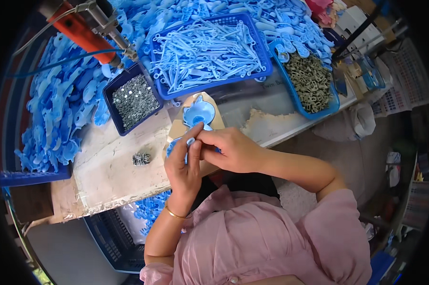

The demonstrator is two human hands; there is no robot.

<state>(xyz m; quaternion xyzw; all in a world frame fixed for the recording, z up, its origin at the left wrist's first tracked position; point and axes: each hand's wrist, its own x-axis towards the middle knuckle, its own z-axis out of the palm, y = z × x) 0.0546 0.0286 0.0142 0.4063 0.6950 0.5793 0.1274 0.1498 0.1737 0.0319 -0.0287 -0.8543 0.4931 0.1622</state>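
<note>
My left hand (182, 166) and my right hand (235, 149) meet over a cream-coloured fixture (177, 129) at the table's near edge. Between the fingers of my left hand shows the rounded end of a small light blue plastic piece (190, 141). The thumb and fingers of my right hand press together beside it; what they grip, if anything, is hidden. A blue shell-shaped plastic part (198, 113) sits in the fixture just beyond my fingertips. Under my hands, more blue plastic shows, mostly covered.
Behind stands a blue basket (266, 71) of thin blue plastic arms. A dark bin (114, 114) of small metal pieces is left, a blue tray (335, 105) of metal clips right. Blue parts pile around. An orange powered driver (84, 35) hangs upper left; a metallic clump (141, 158) lies nearby.
</note>
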